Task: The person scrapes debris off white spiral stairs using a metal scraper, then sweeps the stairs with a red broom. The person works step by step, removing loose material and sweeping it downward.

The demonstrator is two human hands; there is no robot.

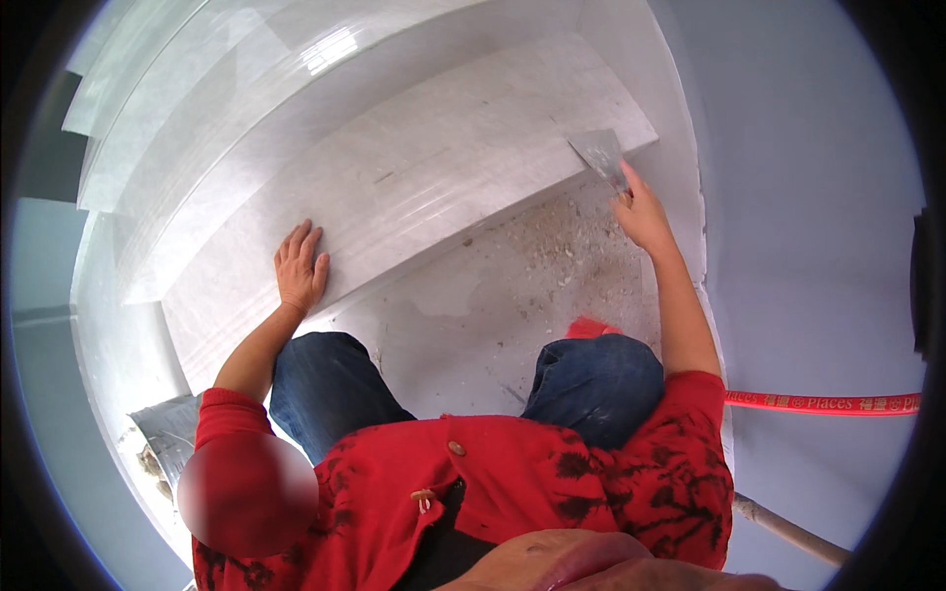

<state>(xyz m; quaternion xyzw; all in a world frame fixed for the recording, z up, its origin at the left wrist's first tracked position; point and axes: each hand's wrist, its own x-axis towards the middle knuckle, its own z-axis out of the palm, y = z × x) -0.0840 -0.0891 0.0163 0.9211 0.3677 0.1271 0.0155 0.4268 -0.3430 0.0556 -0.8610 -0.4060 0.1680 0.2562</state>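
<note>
My left hand rests flat on the tread of a pale stone stair step, fingers slightly spread and holding nothing. At the upper right, my right hand grips a wide-bladed metal scraper, its forefinger stretched along the blade. The blade lies over the front edge of the step near its right end. The handle is mostly hidden in my fist. Below the edge, crumbs and grit are scattered on the dusty landing between my knees and the step.
More stone steps rise beyond. A pale wall stands at the right, with a red printed ribbon and a pole beside me. Something red lies by my right knee. A grey bag-like object is at the lower left.
</note>
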